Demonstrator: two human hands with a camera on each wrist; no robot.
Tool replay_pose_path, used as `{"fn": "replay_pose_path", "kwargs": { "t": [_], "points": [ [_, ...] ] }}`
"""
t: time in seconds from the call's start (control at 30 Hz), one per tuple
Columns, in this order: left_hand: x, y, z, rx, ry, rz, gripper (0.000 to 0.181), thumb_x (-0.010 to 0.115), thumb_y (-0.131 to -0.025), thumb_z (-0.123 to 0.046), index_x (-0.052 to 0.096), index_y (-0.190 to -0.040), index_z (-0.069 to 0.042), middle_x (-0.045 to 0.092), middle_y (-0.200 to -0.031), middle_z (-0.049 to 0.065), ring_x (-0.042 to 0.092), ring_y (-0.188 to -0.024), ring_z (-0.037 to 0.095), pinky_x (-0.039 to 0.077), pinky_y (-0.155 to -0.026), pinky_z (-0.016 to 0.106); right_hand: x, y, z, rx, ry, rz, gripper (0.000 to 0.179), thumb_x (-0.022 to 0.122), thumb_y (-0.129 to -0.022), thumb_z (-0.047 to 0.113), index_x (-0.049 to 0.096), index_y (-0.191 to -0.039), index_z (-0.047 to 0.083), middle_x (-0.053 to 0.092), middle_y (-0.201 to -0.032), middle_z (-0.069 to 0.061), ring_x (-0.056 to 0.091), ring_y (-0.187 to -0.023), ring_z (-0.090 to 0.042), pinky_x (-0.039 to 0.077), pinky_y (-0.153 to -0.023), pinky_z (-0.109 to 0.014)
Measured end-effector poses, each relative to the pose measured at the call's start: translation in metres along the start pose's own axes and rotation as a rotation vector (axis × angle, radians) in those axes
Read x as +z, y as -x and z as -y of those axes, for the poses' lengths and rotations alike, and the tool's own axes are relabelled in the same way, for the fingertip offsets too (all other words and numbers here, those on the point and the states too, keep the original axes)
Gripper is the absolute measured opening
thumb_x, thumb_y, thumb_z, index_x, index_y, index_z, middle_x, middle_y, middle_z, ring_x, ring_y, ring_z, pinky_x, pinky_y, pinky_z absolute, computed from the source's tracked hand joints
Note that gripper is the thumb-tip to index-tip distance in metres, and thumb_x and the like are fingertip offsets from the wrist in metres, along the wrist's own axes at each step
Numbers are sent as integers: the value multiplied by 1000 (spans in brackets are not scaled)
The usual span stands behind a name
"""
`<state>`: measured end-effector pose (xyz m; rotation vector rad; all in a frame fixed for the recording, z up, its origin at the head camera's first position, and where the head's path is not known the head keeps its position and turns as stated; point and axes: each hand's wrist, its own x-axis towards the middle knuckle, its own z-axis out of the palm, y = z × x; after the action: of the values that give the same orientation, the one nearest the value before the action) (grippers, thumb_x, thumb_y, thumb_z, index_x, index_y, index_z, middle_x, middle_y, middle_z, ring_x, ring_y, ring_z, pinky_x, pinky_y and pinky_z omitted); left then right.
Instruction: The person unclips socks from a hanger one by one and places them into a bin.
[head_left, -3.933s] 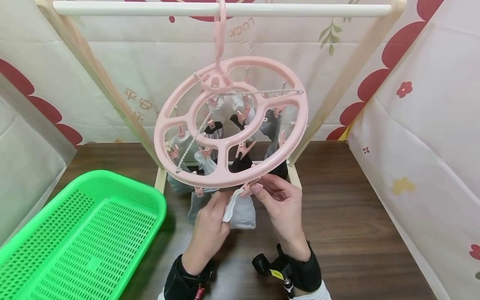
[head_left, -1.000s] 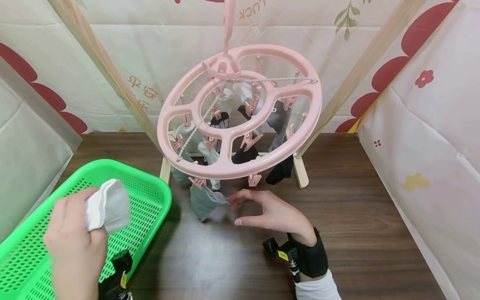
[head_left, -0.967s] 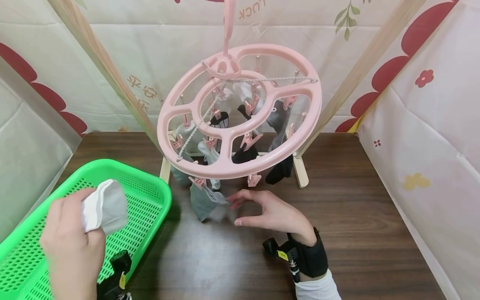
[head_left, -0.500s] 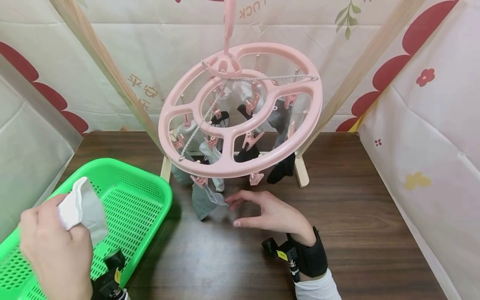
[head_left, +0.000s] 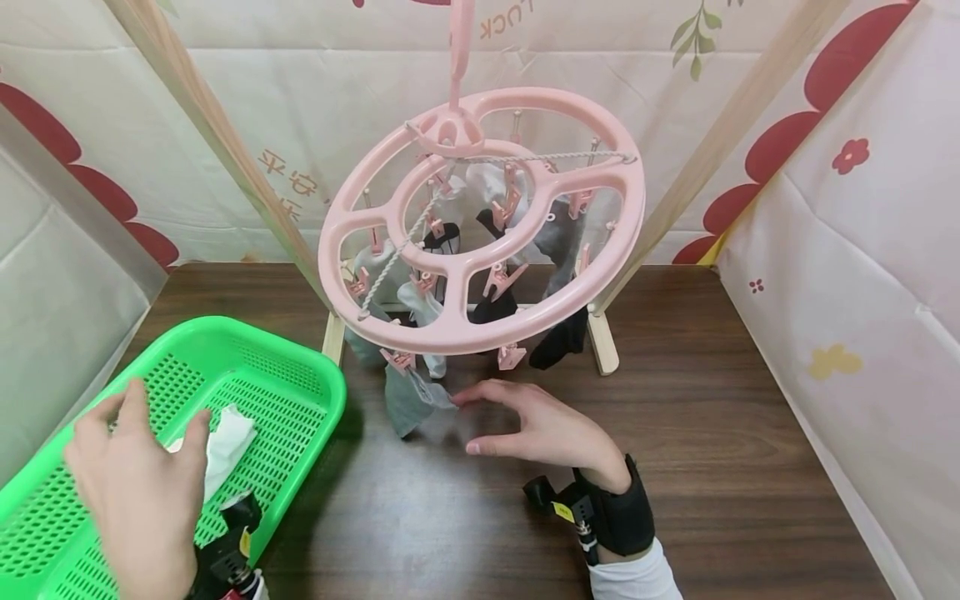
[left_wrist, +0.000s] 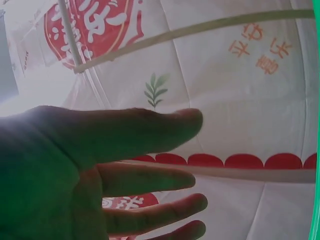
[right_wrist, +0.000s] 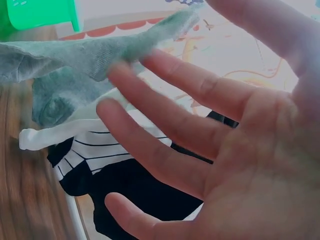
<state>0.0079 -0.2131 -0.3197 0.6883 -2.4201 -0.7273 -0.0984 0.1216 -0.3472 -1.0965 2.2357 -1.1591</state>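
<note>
A pink round clip hanger (head_left: 480, 337) hangs in the middle of the head view with several socks clipped below it. My left hand (head_left: 138, 475) hovers over the green basket (head_left: 300, 360), fingers spread and holding nothing. Partly behind its thumb, a white sock (head_left: 231, 442) lies in the basket. My right hand (head_left: 551, 429) is held below the hanger's front, fingers extended; its fingertips are beside the grey sock (head_left: 405, 404) on the front-left clip, and I cannot tell whether they touch it. A front clip (head_left: 512, 357) to the right of that sock holds nothing.
A wooden stand (head_left: 603, 342) has its legs on either side of the hanger, on the brown table (head_left: 712, 467). In the right wrist view, a striped sock (right_wrist: 107, 147) and a black sock (right_wrist: 140, 192) hang behind my fingers. Printed cloth walls surround the table.
The white sock came away from the front clip with my left hand, travelled left and was let go into the basket. My right hand dropped from the clip, then stayed still.
</note>
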Motion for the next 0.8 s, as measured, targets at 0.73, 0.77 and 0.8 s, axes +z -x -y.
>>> {"fn": "replay_pose_path", "kwargs": {
  "t": [0.73, 0.77, 0.8],
  "points": [
    [16, 1, -15, 254, 71, -49, 57, 81, -74, -3, 56, -124, 11, 42, -135, 33, 32, -127, 51, 24, -103, 59, 13, -11, 0, -16, 40, -202, 80, 77, -83, 23, 34, -150, 16, 35, -152, -2, 34, -136, -19, 30, -107, -46],
    [16, 1, -15, 254, 71, -40, 57, 80, -75, -4, 55, -124, 11, 41, -135, 33, 31, -128, 51, 23, -104, 59, 14, -12, 1, -14, 44, -213, 80, 77, -83, 23, 34, -150, 16, 35, -152, -2, 34, -136, -18, 31, -107, -46],
    [17, 0, -15, 261, 71, -38, 57, 80, -75, -4, 55, -124, 12, 41, -135, 34, 31, -129, 51, 22, -106, 59, 15, -14, 2, -10, 47, -221, 80, 78, -83, 23, 34, -149, 15, 36, -151, -2, 34, -136, -18, 31, -107, -46]
  ]
}}
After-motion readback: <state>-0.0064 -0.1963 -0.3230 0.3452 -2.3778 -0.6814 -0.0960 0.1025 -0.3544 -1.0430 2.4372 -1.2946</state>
